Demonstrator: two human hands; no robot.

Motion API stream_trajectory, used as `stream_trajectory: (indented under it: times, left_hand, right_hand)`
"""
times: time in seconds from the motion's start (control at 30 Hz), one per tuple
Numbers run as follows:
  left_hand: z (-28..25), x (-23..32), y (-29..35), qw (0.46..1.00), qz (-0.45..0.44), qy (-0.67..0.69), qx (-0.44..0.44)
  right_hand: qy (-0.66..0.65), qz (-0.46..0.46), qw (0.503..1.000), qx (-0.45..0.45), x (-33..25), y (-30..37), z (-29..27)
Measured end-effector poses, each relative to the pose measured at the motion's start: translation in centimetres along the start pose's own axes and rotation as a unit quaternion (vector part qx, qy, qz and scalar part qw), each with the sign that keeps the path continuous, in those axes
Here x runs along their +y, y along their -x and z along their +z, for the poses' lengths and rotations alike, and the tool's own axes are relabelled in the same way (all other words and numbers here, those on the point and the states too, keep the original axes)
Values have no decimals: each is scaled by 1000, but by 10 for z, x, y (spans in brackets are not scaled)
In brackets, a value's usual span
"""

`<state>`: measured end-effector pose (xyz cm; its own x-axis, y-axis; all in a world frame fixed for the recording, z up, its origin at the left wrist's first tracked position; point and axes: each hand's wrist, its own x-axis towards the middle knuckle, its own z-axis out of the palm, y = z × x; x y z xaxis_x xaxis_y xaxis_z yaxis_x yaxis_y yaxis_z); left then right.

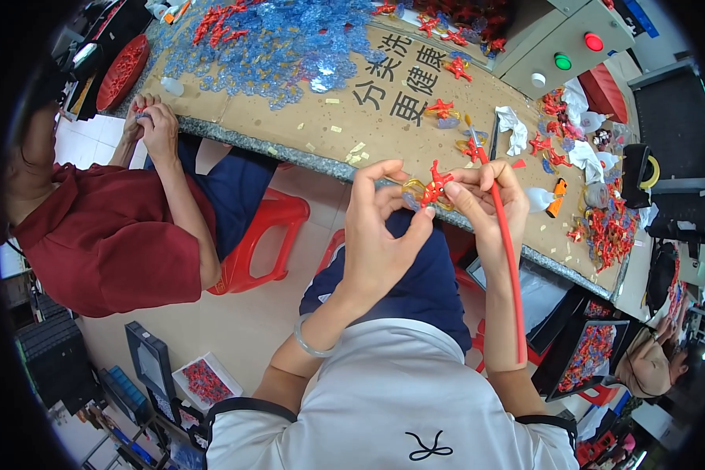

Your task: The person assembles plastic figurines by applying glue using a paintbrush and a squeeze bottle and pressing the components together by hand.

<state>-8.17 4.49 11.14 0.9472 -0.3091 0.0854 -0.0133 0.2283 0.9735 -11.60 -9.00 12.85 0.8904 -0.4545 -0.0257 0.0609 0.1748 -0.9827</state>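
Just off the table's near edge, a small red plastic figure [438, 185] with a yellow, see-through ring-like part on its left side is held up between my two hands. My left hand [380, 235] grips it from the left, thumb tip at its lower end. From the other side, my right hand [493, 210] pinches it with the thumb. A thin paintbrush [509, 270] with a long red handle also rests in my right hand, bristles pointing away from me toward the table. Another red figure [471, 149] on a clear piece lies just beyond my right hand.
A large heap of blue clear pieces [290, 47] covers the table's far left. Red figures [611, 235] are piled at right, near an orange cutter [557, 197] and white bottle [537, 200]. A control box [564, 47] stands behind. Another person [117, 227] sits at left.
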Motion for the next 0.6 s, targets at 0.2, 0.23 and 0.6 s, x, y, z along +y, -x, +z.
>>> stream_trajectory:
  times: [0.2,0.23,0.6]
  left_hand:
    - [-16,0,-5,967,-175,107,-153]
    - [-17,0,-4,963,-186,110,-160]
    - [-16,12,6,956,-154,168,-183]
  right_hand:
    - [-12,46,997,-57,-6,-6,-11]
    - [-15,49,997,-56,-4,-7,-11]
    - [-45,111,987,-109,6,-17,-20]
